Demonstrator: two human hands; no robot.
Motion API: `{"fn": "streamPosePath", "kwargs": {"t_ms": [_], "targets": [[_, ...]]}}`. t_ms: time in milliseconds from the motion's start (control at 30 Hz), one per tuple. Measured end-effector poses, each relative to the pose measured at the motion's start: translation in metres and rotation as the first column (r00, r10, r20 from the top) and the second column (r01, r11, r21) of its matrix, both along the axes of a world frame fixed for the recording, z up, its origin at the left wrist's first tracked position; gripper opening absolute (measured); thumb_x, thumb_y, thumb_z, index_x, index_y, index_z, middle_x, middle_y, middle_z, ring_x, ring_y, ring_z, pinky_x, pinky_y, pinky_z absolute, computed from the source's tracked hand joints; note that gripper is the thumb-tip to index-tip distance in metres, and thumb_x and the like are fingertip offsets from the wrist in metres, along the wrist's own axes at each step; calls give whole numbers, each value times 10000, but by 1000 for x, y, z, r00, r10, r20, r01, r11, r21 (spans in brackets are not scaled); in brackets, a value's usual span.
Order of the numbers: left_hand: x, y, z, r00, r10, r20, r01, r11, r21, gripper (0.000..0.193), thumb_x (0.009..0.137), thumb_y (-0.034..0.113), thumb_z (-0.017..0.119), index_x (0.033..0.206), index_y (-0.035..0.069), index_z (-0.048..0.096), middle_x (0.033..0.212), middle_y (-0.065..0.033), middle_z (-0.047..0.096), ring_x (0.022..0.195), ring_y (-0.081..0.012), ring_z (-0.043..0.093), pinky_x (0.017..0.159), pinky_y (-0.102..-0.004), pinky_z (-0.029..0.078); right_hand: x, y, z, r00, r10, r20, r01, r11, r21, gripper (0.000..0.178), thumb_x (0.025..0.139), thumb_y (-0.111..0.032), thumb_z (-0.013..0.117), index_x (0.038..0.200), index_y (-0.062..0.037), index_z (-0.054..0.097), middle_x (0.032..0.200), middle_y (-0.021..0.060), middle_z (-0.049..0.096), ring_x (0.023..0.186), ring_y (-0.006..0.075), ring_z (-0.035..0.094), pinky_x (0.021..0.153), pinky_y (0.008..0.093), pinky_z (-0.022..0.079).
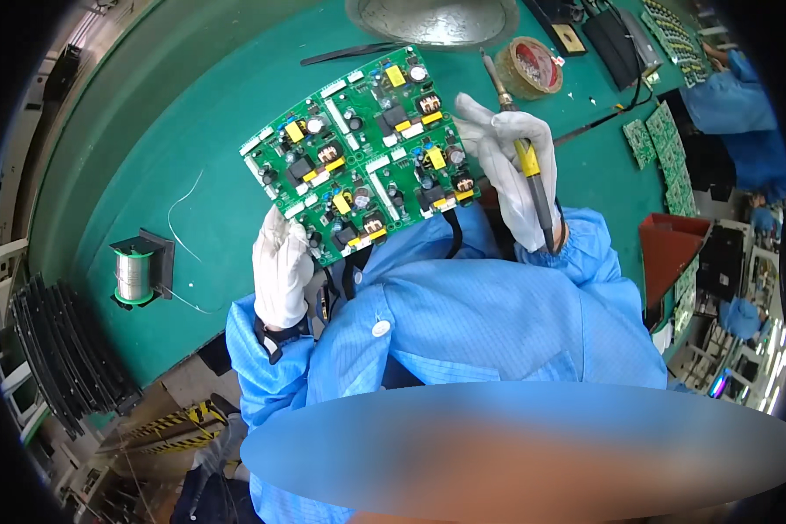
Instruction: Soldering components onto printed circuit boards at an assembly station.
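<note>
A green circuit board panel [364, 177], made of several joined boards with yellow, black and white components, is tilted above the green table, component side up. My left hand [281, 271], in a white glove, grips its lower left corner; the fingertips are partly hidden behind the board. At its right edge is my right hand [508, 179], gloved too, closed around a soldering iron [527, 158] with a yellow and black handle. The iron's tip points up and away from the board. Whether the right fingers touch the board's edge, I cannot tell.
A solder wire spool [134, 278] stands on the table [210, 323] at left. Beyond the iron sit a round tub [529, 68] and a metal dish [432, 22]. Black strips [70, 349] are racked at far left. More boards [668, 153], a red bin [672, 229] and a co-worker's sleeve [729, 105] are at right.
</note>
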State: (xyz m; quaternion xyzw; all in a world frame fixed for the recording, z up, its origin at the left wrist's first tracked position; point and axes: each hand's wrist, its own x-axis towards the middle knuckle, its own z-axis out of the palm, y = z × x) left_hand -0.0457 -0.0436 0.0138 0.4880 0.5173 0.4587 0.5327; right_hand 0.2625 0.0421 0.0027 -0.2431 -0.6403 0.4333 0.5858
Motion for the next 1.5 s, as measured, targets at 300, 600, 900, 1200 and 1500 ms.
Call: {"fn": "streamPosePath", "kwargs": {"t_ms": [300, 600, 900, 1200, 1500], "targets": [[1, 1, 0, 998, 36, -47, -36, 999, -4, 505, 1067, 314, 487, 1396, -65, 542, 1273, -121, 677, 1105, -177, 628, 983, -320, 469, 8, -3, 2, 991, -68, 114, 79, 992, -99, 448, 1001, -228, 691, 1310, 12, 474, 1349, 196, 585, 1214, 215, 604, 1052, 351, 476], [-1, 2, -5, 988, 55, 145, -44, 996, -77, 478, 1065, 278, 466, 1382, -68, 552, 1267, -141, 682, 1109, -199, 648, 991, -316, 471, 0, -1, 0, 999, -31, 40, 34, 996, -77, 359, 1027, -119, 620, 1318, 7, 452, 1406, 267, 574, 1196, 217, 629, 1023, 336, 495], [-1, -3, 6, 994, 64, 92, -55, 994, -97, 489, 1055, 218, 474, 1432, -94, 486, 1297, -132, 665, 1118, -190, 652, 980, -317, 496, 8, 2, 3, 988, 2, 157, -1, 1000, -7, 409, 1035, -154, 628, 1345, 13, 421, 1424, 287, 557, 1279, 258, 600, 1072, 356, 474], [0, -8, 7, 909, 166, 382, -120, 983, -140, 450, 1046, 150, 530, 1425, -90, 497, 1274, -116, 660, 1113, -165, 632, 979, -290, 483, 10, 5, 7, 990, 134, 36, -132, 990, -50, 380, 1041, -97, 597, 1353, 19, 414, 1411, 267, 569, 1331, 305, 574, 1118, 414, 472], [-36, -1, 43, 809, -89, -582, 241, 952, 189, 484, 1109, 327, 409, 1336, -61, 587, 988, -144, 724, 595, -142, 617, 547, -225, 465, 22, 3, 13, 982, 101, 157, -84, 990, -109, 314, 965, 32, 631, 1264, -22, 551, 1281, 126, 646, 1177, 211, 653, 1021, 345, 520]]}}
